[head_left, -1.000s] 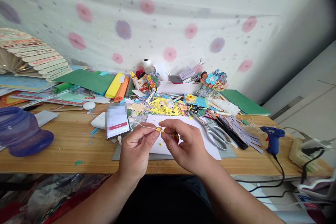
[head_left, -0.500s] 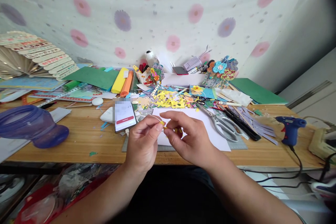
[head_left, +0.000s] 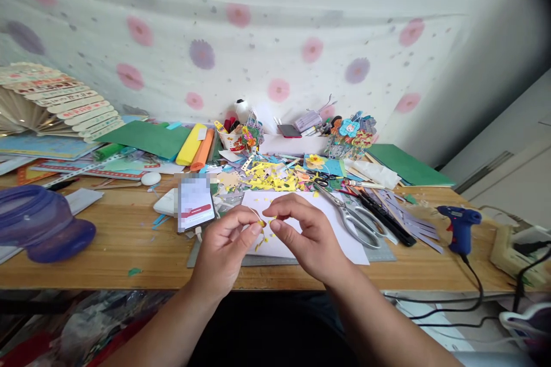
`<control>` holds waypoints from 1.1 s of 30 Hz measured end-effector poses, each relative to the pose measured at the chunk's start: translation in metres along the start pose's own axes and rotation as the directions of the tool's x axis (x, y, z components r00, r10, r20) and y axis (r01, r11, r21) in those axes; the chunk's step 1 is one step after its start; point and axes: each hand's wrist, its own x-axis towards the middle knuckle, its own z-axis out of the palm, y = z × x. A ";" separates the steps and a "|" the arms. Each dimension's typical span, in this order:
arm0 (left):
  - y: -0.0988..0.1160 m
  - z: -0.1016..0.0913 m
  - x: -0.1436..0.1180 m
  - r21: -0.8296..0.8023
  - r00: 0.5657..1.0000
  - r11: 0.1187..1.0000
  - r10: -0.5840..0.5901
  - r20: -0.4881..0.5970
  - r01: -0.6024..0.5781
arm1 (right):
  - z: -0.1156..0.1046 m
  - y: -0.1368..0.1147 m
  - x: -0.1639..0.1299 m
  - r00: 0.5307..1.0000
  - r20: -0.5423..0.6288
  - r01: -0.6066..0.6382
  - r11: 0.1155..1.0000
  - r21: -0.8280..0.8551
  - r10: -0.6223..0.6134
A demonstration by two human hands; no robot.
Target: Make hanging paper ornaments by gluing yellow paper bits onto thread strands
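My left hand [head_left: 226, 249] is closed in a pinch on a small yellow paper piece [head_left: 262, 223], and a thin white strand [head_left: 253, 210] curves up beside it. Facing it, my right hand [head_left: 303, 235] has its thumb and fingertips curled close together; whatever they pinch is too small to make out. Both hands are raised over a sheet of white paper [head_left: 344, 241], with a narrow gap between them. Small yellow bits lie on the sheet below and behind the fingers.
Large scissors [head_left: 350, 218] and a black cutter [head_left: 387, 219] lie to the right. Farther right stands a blue glue gun [head_left: 460, 226] with its cable. A phone [head_left: 196, 203] leans on the left. Yellow scraps [head_left: 275, 176] heap behind; a purple translucent container [head_left: 51, 223] sits far left.
My hands have drawn slightly apart, with the right fingers now clear of the left. The yellow piece stays in my left hand. The view has tilted up.
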 end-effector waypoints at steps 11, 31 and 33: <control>0.005 -0.001 0.001 0.153 0.972 0.973 -0.194 0.136 0.172 | 0.003 0.010 0.004 0.904 0.108 -0.423 0.832 0.358 0.413; -0.003 0.010 -0.004 -0.185 0.940 0.926 -0.303 0.156 0.329 | 0.009 0.014 0.005 0.878 0.226 -0.468 0.662 0.585 0.421; -0.004 0.008 -0.004 -0.157 0.942 0.934 -0.299 0.155 0.322 | 0.010 0.014 0.005 0.877 0.231 -0.470 0.656 0.591 0.421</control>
